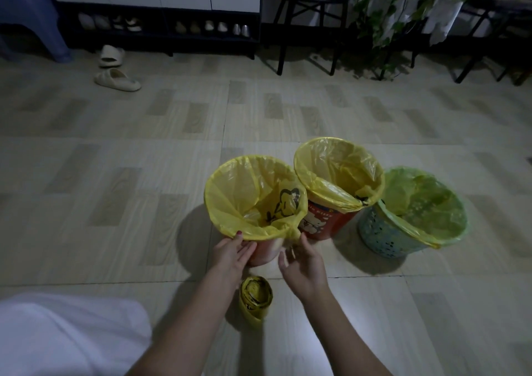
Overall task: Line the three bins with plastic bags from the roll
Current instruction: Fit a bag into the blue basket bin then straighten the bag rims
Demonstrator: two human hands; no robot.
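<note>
Three small bins stand in a row on the tiled floor, each with a yellow plastic bag folded over its rim. The nearest, a pink bin (266,250), holds a yellow bag (253,194) with a black print. My left hand (233,253) rests flat against its near side just under the bag's edge. My right hand (302,263) has its fingers apart and touches the bag's knotted corner at the rim. A red cartoon bin (325,220) stands in the middle and a pale blue perforated bin (383,234) on the right. The roll of yellow bags (254,296) lies between my forearms.
A pair of cream slippers (115,72) lies at the far left. A shoe rack (161,27) runs along the back wall. Black chair legs (305,30) and a trailing green plant (385,15) stand at the back right. White cloth (66,338) covers my lap at lower left.
</note>
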